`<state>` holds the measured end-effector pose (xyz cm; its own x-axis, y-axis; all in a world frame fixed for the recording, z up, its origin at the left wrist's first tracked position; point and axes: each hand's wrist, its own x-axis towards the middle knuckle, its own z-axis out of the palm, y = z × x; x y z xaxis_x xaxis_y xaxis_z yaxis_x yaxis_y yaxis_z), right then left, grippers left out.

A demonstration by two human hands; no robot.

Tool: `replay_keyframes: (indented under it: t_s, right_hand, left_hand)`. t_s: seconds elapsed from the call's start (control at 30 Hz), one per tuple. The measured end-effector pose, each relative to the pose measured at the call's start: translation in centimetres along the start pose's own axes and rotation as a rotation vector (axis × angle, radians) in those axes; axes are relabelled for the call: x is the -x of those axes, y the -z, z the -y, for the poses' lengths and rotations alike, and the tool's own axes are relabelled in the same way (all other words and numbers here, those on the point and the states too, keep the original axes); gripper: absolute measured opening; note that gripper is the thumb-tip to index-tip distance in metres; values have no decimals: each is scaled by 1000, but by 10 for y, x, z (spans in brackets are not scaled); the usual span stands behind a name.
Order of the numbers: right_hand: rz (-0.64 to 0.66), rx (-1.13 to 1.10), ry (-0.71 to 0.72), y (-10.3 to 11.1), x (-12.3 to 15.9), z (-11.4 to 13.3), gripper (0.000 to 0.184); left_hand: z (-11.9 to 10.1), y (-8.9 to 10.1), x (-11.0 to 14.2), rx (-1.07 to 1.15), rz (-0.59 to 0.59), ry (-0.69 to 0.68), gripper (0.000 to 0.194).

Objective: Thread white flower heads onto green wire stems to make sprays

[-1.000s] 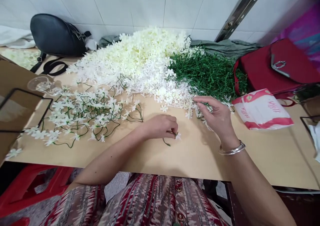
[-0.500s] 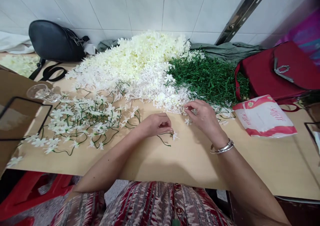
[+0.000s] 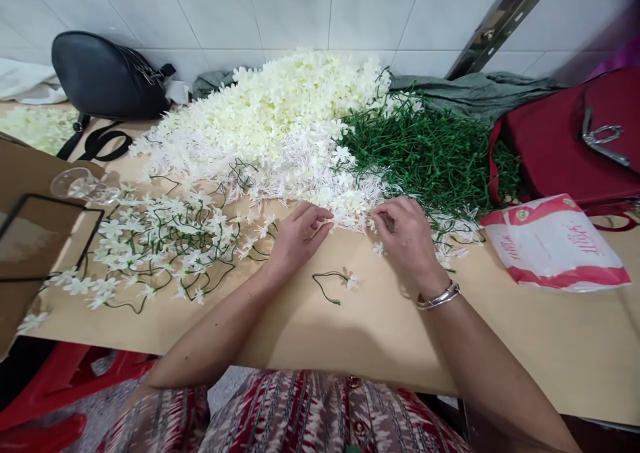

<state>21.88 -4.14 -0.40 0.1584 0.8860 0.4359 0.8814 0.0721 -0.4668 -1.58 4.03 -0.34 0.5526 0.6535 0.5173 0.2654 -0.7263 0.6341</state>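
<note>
My left hand [image 3: 300, 236] hovers at the front edge of the white flower-part pile [image 3: 310, 153], thumb and fingertips slightly apart with nothing visible between them. At that pile's right end, my right hand [image 3: 405, 233] has its thumb and index finger closed in a pinch; whatever they hold is too small or hidden to name. Below and between the hands lies one artificial flower [image 3: 351, 281] on a bent green stem [image 3: 320, 286]. To the left spreads a heap of assembled white flowers on green stems [image 3: 165, 239].
Cream petals [image 3: 300, 93] and a heap of green stems [image 3: 425, 149] lie at the back. A red bag [image 3: 560, 133] and a white-and-pink packet [image 3: 560, 243] are at right. At left are a black bag [image 3: 107, 76], a clear plastic cup [image 3: 77, 185] and a cardboard box [image 3: 30, 219].
My left hand has let go of the single stemmed flower, which now lies on the table, and has moved up toward the white pile. My right hand stays pinched in nearly the same place.
</note>
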Motion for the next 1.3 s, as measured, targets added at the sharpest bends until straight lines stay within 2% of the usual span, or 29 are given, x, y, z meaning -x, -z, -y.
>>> replay_keyframes:
  t_s: [0.1,0.23,0.43,0.57,0.63,0.73,0.93,1.03,1.13,1.3]
  right_hand:
    - [38,32,19,-7,-2,6,12]
    - [53,-61,22,-10,1,10,12]
    - [54,-209,-9,5,7,-1,12]
    - [46,-186,-12,16,4,-4,14]
    - [31,-180,-23,20,2,-5,15]
    - [3,-233,-51,23,1,-5,13]
    - [-8,-343,-124,24,1,-3,10]
    - [-46,-415,-223,24,1,-3,12]
    - [-75,-479,-294,25,1,-3,15]
    - [-91,-466,-271,27,0,0,7]
  left_hand:
    - [-3,1,0,-49,-17,48,8]
    - [-8,1,-3,-108,44,34,15]
    - [-6,-11,-13,-226,260,-22,25]
    - [-3,-20,-17,-328,308,-41,22]
    - [-4,-22,-17,-334,282,-56,23]
    - [-9,-19,-17,-270,184,-39,27]
    - [-26,-7,-20,6,-16,247,24]
    - [-29,-5,-23,172,-39,364,25]
    - [-29,-6,-24,323,-60,425,33]
    - [-25,-14,-21,407,-68,451,33]
